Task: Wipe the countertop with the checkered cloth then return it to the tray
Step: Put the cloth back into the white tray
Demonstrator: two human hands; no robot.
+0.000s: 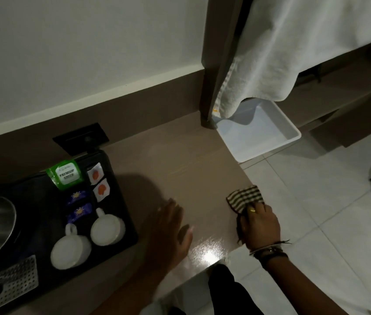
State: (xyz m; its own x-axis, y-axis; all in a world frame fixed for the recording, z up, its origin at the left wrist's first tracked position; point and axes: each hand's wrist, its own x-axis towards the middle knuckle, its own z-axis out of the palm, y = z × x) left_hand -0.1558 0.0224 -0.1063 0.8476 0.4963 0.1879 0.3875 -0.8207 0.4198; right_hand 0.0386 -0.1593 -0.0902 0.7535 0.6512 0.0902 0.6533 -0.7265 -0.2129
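A: While working this close to the right edge of the table (191,169), risks running a stroke straight off over the floor.

B: Agreed. Next, the hanging towel (293,42): drapes down over the back of the white tray (291,133) at the table's far corner, so could snag or get dragged during the return.

A: Probably the intended tray, judging by its bare inside. Not the black tray (125,214) on the left, crowded with packets and two white cups (108,227); easy to knock with a wide sweep.

B: Left hand (168,228): flat on the table just beside that black tray, grip spread, holding nothing.

A: Checkered cloth (244,197): bunched at the table's right edge under the right hand (260,226), grip closed on its near end. Loosely gathered, so may slip free or trail off the edge.
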